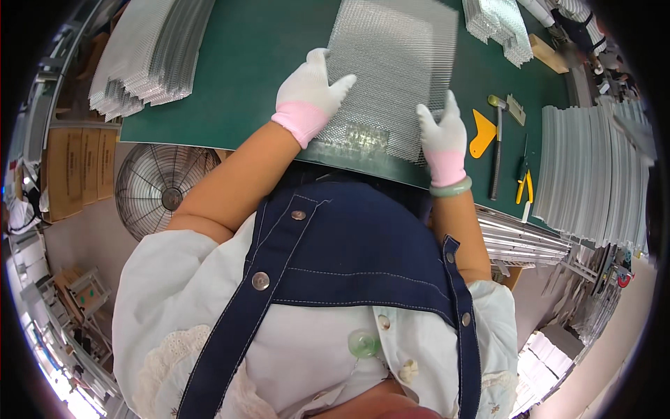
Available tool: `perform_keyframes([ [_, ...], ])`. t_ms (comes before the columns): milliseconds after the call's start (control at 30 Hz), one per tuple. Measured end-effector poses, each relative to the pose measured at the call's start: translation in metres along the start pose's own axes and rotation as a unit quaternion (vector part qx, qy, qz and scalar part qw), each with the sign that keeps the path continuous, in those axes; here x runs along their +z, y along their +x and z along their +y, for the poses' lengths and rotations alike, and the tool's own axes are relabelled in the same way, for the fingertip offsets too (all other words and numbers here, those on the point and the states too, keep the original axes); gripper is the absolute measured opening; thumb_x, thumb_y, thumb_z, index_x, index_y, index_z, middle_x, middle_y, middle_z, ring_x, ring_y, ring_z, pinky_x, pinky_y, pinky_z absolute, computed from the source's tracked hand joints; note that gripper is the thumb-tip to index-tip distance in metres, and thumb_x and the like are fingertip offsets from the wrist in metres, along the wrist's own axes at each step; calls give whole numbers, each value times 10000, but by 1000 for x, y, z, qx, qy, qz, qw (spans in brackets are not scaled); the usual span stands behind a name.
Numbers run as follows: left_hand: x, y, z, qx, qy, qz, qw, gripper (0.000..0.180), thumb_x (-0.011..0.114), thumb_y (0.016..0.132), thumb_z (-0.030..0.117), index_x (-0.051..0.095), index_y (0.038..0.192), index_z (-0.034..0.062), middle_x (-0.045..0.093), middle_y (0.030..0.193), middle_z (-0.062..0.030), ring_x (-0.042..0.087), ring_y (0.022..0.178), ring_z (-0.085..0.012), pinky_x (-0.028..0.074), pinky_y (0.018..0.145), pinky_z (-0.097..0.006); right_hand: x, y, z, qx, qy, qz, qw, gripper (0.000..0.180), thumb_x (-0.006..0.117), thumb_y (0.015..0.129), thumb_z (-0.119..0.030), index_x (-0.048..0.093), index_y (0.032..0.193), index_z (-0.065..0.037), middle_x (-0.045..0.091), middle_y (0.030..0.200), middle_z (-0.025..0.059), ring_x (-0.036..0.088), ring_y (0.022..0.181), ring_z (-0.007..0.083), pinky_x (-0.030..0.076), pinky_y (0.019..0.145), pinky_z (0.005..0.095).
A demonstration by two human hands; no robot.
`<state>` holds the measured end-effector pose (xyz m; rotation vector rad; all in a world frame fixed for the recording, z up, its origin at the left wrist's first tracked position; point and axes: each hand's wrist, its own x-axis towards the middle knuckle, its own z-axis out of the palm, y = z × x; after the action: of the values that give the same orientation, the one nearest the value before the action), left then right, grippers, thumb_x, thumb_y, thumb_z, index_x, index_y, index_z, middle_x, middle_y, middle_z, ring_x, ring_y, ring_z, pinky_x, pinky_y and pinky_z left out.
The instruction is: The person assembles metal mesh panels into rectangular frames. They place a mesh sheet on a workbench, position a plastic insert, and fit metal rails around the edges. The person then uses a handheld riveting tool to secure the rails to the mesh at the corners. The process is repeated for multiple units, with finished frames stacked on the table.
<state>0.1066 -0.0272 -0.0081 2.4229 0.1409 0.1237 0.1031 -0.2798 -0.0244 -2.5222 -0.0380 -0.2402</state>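
A silvery metal mesh sheet (384,84) lies on the green table in front of me, its upper right part blurred and doubled. Whether it is one sheet or several stacked is unclear. My left hand (310,98), in a white glove with a pink cuff, rests at the sheet's left edge, thumb stretched over the mesh and fingers apart from it. At the lower right edge is my right hand (443,140), gloved alike, with thumb and fingers spread and pointing away from me. Neither hand visibly grips the sheet.
On the green table (241,77), mesh stacks stand at far left (153,56) and far right (499,28). A yellow scraper (483,133), a hammer (497,153) and yellow-handled pliers (524,183) lie right, beside a large stack of grey strips (593,171). A fan (167,192) stands below left.
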Motion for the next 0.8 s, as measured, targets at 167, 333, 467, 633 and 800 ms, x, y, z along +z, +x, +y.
perform_keyframes([
  [167,13,-2,-11,-12,113,-32,993,715,643,910,494,467,1355,-38,703,1016,-220,679,990,-379,539,852,-467,16,7,-6,26,-129,-85,988,751,632,923,-402,393,1434,94,684,1003,277,676,951,419,545,826,462],
  [333,8,5,-3,-43,123,-85,988,583,621,928,478,513,1200,-27,693,1002,-238,682,965,-392,549,826,-466,16,12,-7,48,-141,-110,983,738,613,934,-411,395,1437,83,683,1025,279,674,970,410,542,839,463],
  [467,9,10,-2,-52,137,-98,984,514,620,932,465,517,1090,-13,689,1002,-244,685,939,-398,553,804,-469,15,17,-4,41,-151,-131,979,744,605,937,-425,392,1441,79,680,1051,283,668,995,411,538,861,462],
  [633,11,12,-3,-43,135,-89,986,510,634,922,459,525,1099,-7,683,984,-234,681,937,-393,549,805,-470,15,20,0,36,-155,-117,980,715,619,925,-448,441,1391,63,684,1027,270,668,994,409,540,860,456],
  [800,13,2,-2,33,247,62,967,475,642,917,433,558,1136,20,660,991,-215,656,952,-392,535,833,-472,-5,23,-45,70,-266,-136,952,464,632,925,-426,563,1113,-8,679,950,222,678,964,386,551,819,444],
])
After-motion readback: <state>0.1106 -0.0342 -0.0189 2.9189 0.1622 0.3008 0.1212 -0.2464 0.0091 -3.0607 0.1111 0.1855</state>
